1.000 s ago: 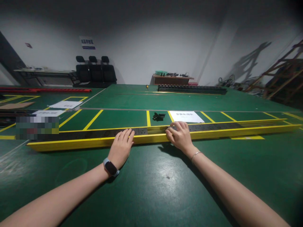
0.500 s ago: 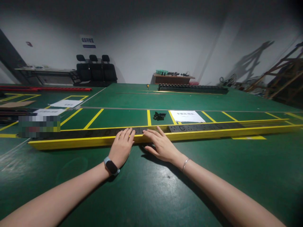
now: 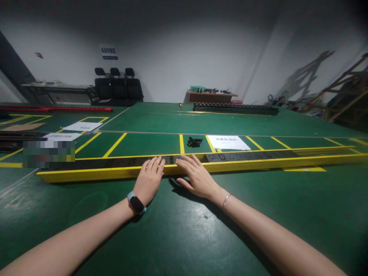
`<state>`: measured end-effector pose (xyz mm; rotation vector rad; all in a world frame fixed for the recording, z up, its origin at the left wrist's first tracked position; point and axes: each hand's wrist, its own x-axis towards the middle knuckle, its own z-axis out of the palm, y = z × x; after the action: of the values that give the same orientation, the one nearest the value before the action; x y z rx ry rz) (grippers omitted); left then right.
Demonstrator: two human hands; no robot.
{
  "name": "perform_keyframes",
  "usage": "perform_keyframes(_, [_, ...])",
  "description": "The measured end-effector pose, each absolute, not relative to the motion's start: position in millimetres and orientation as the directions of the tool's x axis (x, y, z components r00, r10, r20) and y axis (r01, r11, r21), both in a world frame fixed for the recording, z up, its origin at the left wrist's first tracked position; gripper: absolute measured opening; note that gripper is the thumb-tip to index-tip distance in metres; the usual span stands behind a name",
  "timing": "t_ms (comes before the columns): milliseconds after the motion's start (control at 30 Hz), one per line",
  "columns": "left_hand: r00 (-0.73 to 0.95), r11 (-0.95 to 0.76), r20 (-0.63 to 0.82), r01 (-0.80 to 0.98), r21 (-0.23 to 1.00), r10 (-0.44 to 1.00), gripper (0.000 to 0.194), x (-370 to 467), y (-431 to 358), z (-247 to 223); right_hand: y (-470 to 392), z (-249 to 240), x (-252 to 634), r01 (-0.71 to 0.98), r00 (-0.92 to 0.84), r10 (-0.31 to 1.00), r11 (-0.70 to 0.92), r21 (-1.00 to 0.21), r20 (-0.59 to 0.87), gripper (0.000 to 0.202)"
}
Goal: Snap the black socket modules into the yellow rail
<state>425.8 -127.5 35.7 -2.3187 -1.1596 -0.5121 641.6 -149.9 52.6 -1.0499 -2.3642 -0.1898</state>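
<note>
A long yellow channel lies across the green surface in front of me, with black socket strips set along its inside. My left hand lies over its near edge, fingers stretched out onto the left black strip. My right hand is just to the right, fingers extended over the channel and thumb apart below the edge. Its fingertips are at a short black piece between the hands; whether they touch it I cannot tell. Farther right sits another black socket strip.
Beyond the channel are a small heap of black parts and a white paper sign. Yellow tape lines mark the green surface. A long black rack lies farther back. Black seats and a brown table stand by the wall.
The view has shifted slightly. Both hands stay at nearly the same places on the channel. A dark gap beside the short black piece now shows between them.
</note>
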Motion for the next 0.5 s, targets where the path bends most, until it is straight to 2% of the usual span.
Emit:
perform_keyframes(167, [0.567,-0.521,0.536,0.815,-0.254,0.625,0.042,425.8,-127.1,35.2,-152.2,55.3,628.0,0.686,-0.615,0.654,0.719,-0.11,0.44,0.061])
perform_keyframes(500, [0.57,-0.534,0.536,0.81,-0.242,0.622,0.043,423.7,-127.1,36.5,-154.4,55.1,626.2,0.742,-0.541,0.681,0.663,-0.101,0.493,0.05])
